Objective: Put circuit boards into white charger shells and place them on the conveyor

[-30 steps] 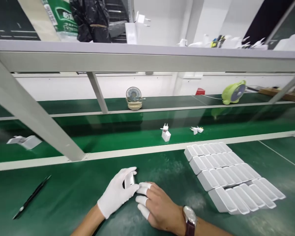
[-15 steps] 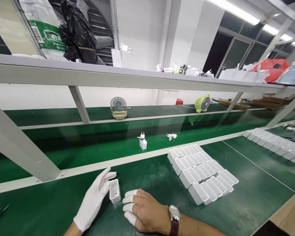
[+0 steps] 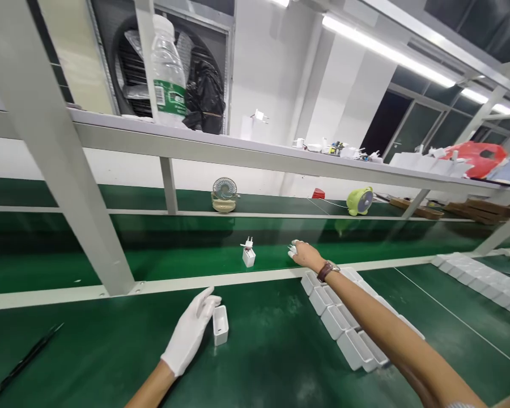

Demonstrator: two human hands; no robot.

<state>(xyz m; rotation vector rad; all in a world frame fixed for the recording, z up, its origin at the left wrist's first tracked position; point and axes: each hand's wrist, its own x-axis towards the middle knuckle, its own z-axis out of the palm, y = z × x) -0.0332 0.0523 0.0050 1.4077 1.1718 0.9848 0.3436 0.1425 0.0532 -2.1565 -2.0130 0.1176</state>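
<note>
My left hand (image 3: 190,334), in a white glove, rests on the green mat with fingers stretched beside a small white plastic shell (image 3: 220,324) that stands upright; the fingertips touch its side. My right hand (image 3: 304,254), with white finger cots and a wristwatch, reaches far forward onto the green conveyor belt (image 3: 174,255). Its fingers close over small white plug parts (image 3: 292,248) lying there. Left of that hand a white charger with its pins up (image 3: 249,254) stands on the belt.
Rows of white shells (image 3: 342,317) lie under my right forearm, with more rows (image 3: 480,277) at far right. A black tool (image 3: 23,362) lies at left. A slanted frame post (image 3: 63,164), a beige fan (image 3: 224,195), a green fan (image 3: 360,201) and a shelf bottle (image 3: 168,73) stand beyond.
My right hand left the mat near the shell and stretched out to the plug parts on the belt. My left hand stayed beside the shell. The view tilted up.
</note>
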